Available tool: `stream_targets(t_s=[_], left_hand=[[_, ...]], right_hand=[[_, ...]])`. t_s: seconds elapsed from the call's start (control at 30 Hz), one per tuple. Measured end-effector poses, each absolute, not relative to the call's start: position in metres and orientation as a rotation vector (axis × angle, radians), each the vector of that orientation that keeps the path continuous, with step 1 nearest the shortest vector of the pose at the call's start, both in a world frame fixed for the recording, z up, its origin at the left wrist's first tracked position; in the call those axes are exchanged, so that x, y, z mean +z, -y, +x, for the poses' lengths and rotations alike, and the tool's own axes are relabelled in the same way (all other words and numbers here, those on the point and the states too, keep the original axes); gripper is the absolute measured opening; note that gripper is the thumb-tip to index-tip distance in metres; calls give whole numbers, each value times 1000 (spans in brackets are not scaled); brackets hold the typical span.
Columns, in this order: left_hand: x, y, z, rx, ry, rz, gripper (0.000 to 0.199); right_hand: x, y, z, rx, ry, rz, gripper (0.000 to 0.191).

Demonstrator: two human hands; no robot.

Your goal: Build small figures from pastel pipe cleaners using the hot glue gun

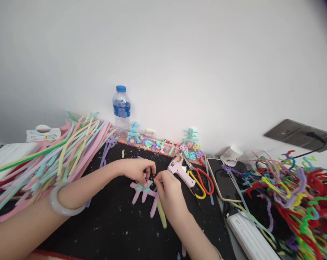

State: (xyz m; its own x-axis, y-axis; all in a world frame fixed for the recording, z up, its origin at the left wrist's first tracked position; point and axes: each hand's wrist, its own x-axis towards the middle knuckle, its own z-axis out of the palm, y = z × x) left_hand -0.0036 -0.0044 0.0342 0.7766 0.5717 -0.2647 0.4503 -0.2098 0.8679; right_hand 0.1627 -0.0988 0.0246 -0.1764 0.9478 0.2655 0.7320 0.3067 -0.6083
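The hands partly hide the upper side of a pink-and-teal flower, and anything pinched between them is too small to make out. The tangle of pipe cleaners at right is cut off by the picture's edge. Just beyond the right hand lie a glue gun and scissors. The flower lies on the black bench, under the left hand. Both hands' fingers are curled narrow at the flower; I cannot tell their grip.
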Motion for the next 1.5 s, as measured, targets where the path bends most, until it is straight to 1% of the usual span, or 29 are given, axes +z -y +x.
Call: stream_targets(t_s=[0.13,0.2,0.27,0.37,0.43,0.57,0.67,0.77,0.9,1.03,1.1,1.17,1.27,1.33,1.4,1.43,1.5], left_hand=[[25,8,-7,242,-822,1789,40],[24,9,-10,282,-823,1774,42],[27,10,-14,321,-794,1713,42],[34,12,-22,373,-751,1516,34],[38,12,-26,451,-816,1407,31],[40,13,-32,629,-912,1210,30],[36,14,-33,748,-962,1167,29],[30,13,-32,815,-1020,1214,29],[28,15,-31,839,-1071,1299,19],[32,18,-30,871,-1026,1411,33],[35,20,-30,879,-1048,1456,35],[40,22,-32,893,-1118,1548,38],[46,22,-37,860,-1302,1791,49],[47,20,-40,776,-1373,1927,44],[47,18,-43,730,-1367,1994,28],[47,18,-44,732,-1344,2014,24],[51,21,-46,803,-1287,2068,28]], right_hand=[[5,103,162,673,1804,-1533,14],[-1,103,164,717,1782,-1533,13],[-3,102,165,713,1785,-1538,13],[-3,103,166,694,1790,-1554,13],[-3,104,165,689,1792,-1552,13],[-3,104,165,674,1785,-1529,13],[-3,103,165,685,1762,-1525,14],[-3,102,165,711,1741,-1534,14],[-3,103,164,726,1723,-1536,13],[-5,104,165,723,1721,-1534,13],[-5,104,165,724,1715,-1535,13],[-5,105,165,733,1706,-1542,13],[-4,105,164,727,1699,-1545,13],[-3,105,164,714,1701,-1543,14],[-3,105,164,707,1702,-1544,14],[-3,105,164,705,1704,-1547,14],[-2,105,163,696,1708,-1559,14]])
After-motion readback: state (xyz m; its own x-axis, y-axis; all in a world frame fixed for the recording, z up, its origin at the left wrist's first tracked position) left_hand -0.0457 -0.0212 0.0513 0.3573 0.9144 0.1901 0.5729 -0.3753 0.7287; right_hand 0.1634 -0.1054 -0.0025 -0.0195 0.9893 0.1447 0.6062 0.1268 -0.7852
